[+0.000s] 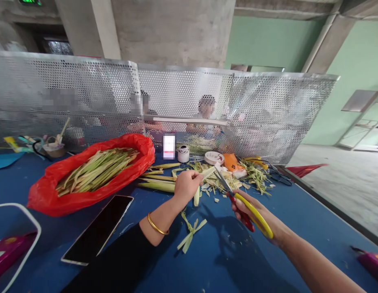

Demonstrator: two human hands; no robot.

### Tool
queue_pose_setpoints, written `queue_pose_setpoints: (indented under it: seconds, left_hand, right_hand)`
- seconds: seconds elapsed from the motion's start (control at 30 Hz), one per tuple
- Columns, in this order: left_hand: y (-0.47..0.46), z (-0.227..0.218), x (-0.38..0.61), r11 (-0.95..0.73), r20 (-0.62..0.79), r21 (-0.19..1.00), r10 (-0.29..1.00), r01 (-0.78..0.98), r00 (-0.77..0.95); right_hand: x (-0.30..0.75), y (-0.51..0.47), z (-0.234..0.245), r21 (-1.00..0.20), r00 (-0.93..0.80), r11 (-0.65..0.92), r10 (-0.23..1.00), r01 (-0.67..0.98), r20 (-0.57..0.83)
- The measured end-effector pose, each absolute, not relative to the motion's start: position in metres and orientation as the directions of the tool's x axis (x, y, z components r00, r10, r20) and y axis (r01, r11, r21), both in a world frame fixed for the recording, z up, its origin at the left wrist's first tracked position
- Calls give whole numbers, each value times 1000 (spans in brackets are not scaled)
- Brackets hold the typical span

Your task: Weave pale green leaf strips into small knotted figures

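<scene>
Pinched in my left hand (185, 185) is a pale green strip of husk (209, 174), its far end pointing right. My right hand (245, 207) grips a pair of scissors (253, 213) with red and yellow handles, and the blades reach up to the strip's end. Whether the blades are closed on the strip I cannot tell. On the blue table (213, 260) below my hands lies a small knotted piece of husk strips (191, 232). Behind my left hand rest several longer husk pieces (157, 185), and cut scraps (227, 181) are heaped beyond the scissors.
A red plastic bag (140, 156) full of husk strips stands left, with a dark phone (99, 230) before it. A white container (183, 154), a round lid (214, 158) and an orange packet (232, 162) sit behind. A perforated metal screen (183, 89) crosses the back; people sit beyond it.
</scene>
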State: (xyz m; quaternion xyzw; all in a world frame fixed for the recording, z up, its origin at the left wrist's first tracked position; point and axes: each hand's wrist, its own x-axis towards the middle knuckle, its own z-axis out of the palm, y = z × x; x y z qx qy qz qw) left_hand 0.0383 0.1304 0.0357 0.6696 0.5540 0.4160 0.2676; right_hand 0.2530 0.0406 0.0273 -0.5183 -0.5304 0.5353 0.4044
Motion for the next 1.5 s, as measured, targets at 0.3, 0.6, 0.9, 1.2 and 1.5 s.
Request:
queue_pose_setpoints:
  seconds: [0.3, 0.6, 0.9, 1.2, 1.5]
  left_hand:
    - [142, 27, 52, -223, 199, 821, 975, 526, 104]
    - [149, 25, 55, -193, 161, 843, 981, 502, 107]
    - [139, 38, 47, -108, 113, 938, 994, 328, 4]
    - [86, 60, 41, 21, -21, 999, 1000, 37, 10]
    - [44, 52, 47, -26, 25, 998, 999, -59, -31]
  right_hand:
    - [238, 57, 33, -973, -44, -94, 993, 210, -106]
    - [246, 69, 10, -971, -19, -68, 997, 228, -74]
    - [262, 63, 16, -576, 26, 34, 995, 816, 96]
    - [251, 51, 29, -228, -119, 161, 975, 960, 185]
    - [169, 43, 55, -998, -54, 64, 996, -15, 65]
